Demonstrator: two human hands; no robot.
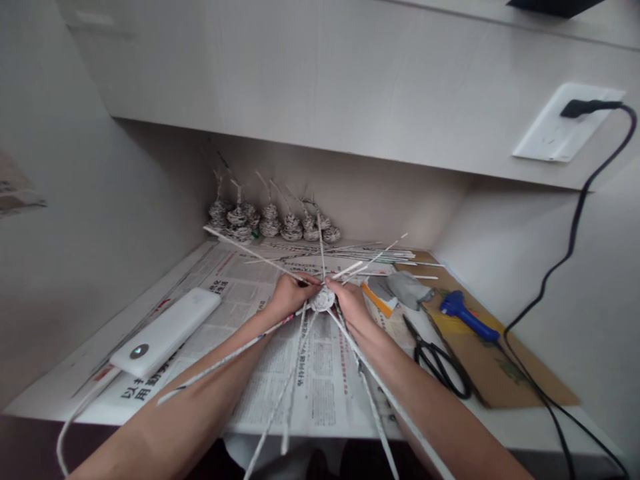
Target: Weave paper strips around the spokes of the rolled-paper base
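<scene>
Between my two hands is a small round piece woven from rolled paper strips (323, 300), with long paper strips radiating from it in all directions. My left hand (295, 293) pinches its left edge, thumb and fingers together at the base of the strips. On the opposite side my right hand (347, 300) grips the right edge, its fingers partly hidden behind the wrist. Several strips hang toward me past the table's front edge. Others point up and away to the back.
Newspaper (260, 393) covers the table. Several woven gourds (270, 223) line the back wall, near loose paper sticks (350, 253). A white power bank (167, 330) lies left. Black scissors (437, 360), a blue glue gun (467, 317) and cardboard (500, 373) lie right, below a corded socket (555, 127).
</scene>
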